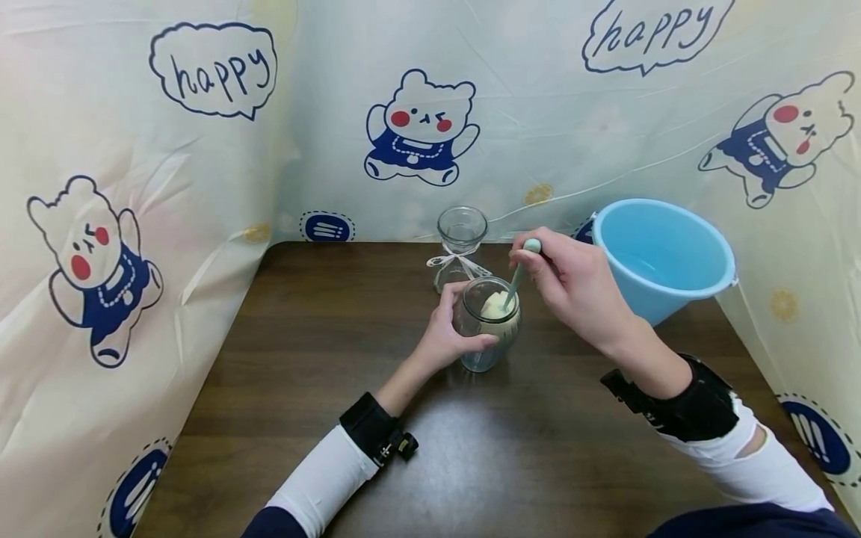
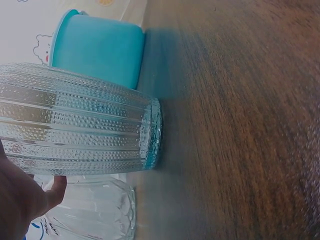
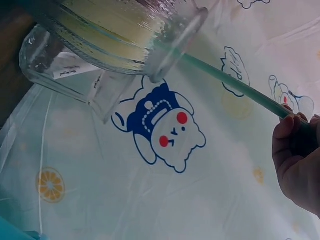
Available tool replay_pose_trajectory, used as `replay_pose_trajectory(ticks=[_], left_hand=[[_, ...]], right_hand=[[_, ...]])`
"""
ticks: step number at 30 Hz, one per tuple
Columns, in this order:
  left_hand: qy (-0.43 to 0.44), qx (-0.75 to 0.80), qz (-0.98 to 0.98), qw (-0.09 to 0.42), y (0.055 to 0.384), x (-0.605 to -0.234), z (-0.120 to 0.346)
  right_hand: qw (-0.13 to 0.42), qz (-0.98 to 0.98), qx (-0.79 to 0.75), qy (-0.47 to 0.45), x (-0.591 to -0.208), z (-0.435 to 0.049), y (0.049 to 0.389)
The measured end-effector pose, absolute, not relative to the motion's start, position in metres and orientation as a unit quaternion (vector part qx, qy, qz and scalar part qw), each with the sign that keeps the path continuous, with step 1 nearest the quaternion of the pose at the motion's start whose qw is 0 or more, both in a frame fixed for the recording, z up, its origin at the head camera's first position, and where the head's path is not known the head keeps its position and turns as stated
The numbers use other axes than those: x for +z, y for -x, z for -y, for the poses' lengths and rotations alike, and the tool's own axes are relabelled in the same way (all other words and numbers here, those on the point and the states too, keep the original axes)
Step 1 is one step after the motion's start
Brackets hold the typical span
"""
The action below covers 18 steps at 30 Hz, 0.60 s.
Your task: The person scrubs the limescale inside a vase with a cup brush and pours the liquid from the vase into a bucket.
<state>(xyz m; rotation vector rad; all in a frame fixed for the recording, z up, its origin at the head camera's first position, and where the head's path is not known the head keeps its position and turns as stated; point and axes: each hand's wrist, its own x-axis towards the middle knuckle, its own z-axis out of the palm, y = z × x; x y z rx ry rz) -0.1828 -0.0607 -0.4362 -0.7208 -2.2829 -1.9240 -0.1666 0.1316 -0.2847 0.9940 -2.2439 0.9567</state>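
My left hand grips a ribbed, dotted clear glass jar, thumb on the near side and fingers round the far side. It is upright, tipped slightly; whether its base touches the table I cannot tell. In my right hand is a bottle brush with a thin green handle, pinched near its rounded top end. The pale yellow sponge head of the brush sits inside the jar, just below the mouth. Behind the jar stands a second glass vase with a white ribbon tied round its neck.
A light blue bucket stands at the back right, close to my right hand. The dark brown wooden table lies under everything. A pale printed cloth with bear drawings hangs behind it and at both sides.
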Motion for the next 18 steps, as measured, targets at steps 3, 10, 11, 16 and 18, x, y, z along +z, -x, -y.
replay_pose_trajectory(ticks=[3,10,11,16,18], left_hand=[[0.234,-0.626,0.744,0.035,0.1825,-0.4359,0.0619],[0.229,-0.621,0.748,0.035,0.1822,-0.4365,0.0614],[0.228,-0.621,0.749,0.034,0.182,-0.4363,0.0615],[0.227,-0.621,0.75,0.029,0.1819,-0.4362,0.0619],[0.229,-0.619,0.751,0.029,0.1827,-0.4375,0.0616]], right_hand=[[0.242,0.83,0.346,-0.365,-0.2878,-0.1309,0.1662],[0.257,0.823,0.341,-0.373,-0.2872,-0.1305,0.1697],[0.257,0.823,0.343,-0.373,-0.2877,-0.1303,0.1704],[0.244,0.828,0.347,-0.367,-0.2937,-0.1293,0.1728],[0.246,0.827,0.346,-0.368,-0.2944,-0.1296,0.1725]])
